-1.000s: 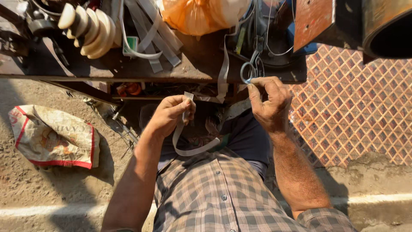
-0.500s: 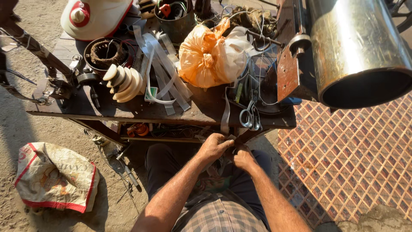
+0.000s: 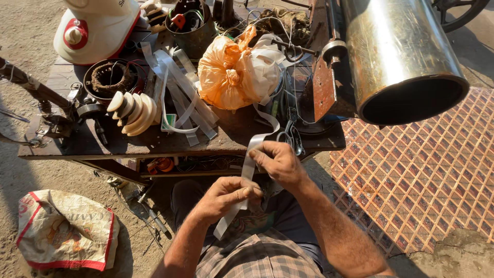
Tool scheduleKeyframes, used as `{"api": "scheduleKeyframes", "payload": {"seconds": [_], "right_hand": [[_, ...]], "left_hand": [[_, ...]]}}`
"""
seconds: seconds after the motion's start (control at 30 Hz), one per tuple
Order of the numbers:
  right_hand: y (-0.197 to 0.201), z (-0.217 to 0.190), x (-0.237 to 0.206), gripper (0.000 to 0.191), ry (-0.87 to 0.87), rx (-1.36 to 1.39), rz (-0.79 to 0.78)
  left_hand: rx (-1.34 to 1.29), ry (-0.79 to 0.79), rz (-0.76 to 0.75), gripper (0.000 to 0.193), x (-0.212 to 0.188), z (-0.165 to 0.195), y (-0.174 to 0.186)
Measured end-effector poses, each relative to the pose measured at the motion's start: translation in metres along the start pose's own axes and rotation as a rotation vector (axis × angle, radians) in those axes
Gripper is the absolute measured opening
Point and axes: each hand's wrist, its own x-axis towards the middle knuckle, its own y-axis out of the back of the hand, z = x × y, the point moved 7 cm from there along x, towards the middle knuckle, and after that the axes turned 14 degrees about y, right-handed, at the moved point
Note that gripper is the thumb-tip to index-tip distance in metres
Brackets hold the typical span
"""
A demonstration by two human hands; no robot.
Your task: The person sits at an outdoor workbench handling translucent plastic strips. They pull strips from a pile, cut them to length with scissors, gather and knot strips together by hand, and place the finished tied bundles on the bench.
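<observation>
Outdoors, a cluttered wooden workbench (image 3: 154, 146) stands before the person. Both hands have come together again: the left hand (image 3: 226, 195) pinches the grey strip (image 3: 248, 164) low, the right hand (image 3: 278, 162) grips it just above, near scissors (image 3: 290, 136).

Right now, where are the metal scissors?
In the head view, the metal scissors lie at the near edge of the dark wooden workbench, just beyond the right hand and below the orange plastic bag.

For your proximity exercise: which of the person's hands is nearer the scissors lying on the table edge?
Right. The right hand sits just below the scissors, nearly touching; the left hand is lower and further left, apart from them.
</observation>
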Motion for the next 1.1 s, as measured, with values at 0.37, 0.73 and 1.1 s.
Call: {"api": "scheduleKeyframes", "payload": {"seconds": [0.37, 0.73, 1.1], "right_hand": [[0.039, -0.001, 0.090, 0.034, 0.083, 0.380, 0.282], [-0.047, 0.067, -0.047, 0.038, -0.107, 0.568, -0.196], [-0.029, 0.048, -0.036, 0.034, -0.219, 0.730, 0.166]], "left_hand": [[-0.276, -0.117, 0.077, 0.025, -0.006, 0.006, -0.004], [-0.582, -0.333, 0.250, 0.026, 0.038, 0.066, 0.053], [-0.403, -0.287, 0.197, 0.021, 0.026, 0.067, 0.047]]}}
